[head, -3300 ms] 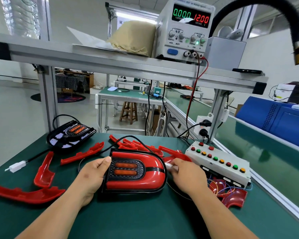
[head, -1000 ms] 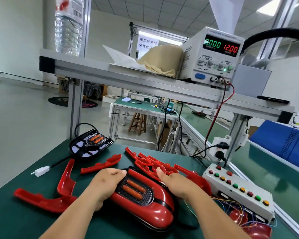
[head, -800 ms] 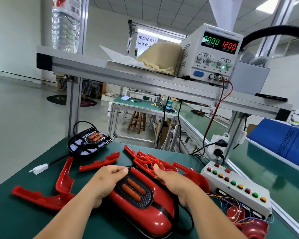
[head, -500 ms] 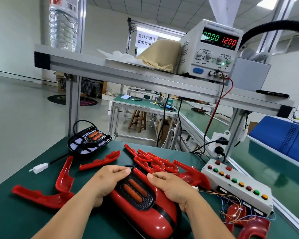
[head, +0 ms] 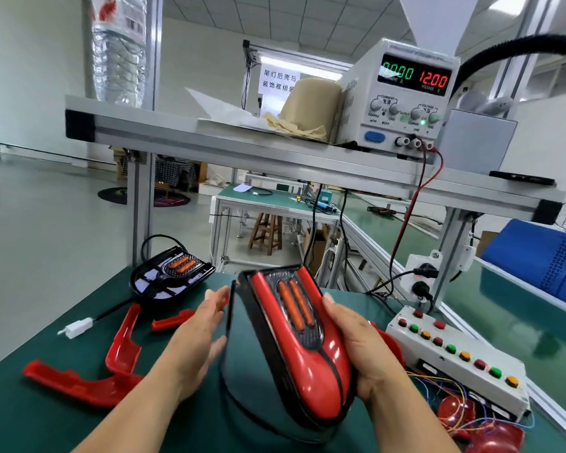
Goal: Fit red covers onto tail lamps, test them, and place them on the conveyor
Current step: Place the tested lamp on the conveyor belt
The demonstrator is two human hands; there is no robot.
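The red-covered tail lamp is lifted off the green bench and tilted on its edge, its two orange strips facing up. My right hand grips its right side. My left hand hovers just left of the lamp with fingers straight, apart from it or barely touching its black rim. A second tail lamp without a cover lies at the back left, its cable ending in a white plug. Loose red covers lie on the left.
A white button box stands at the right with loose coloured wires and red parts in front. The conveyor runs along the right. A power supply reading 12.00 sits on the overhead shelf.
The lamp has come up off the bench and turned onto its edge in my right hand. My left hand has come off its top and opened beside it.
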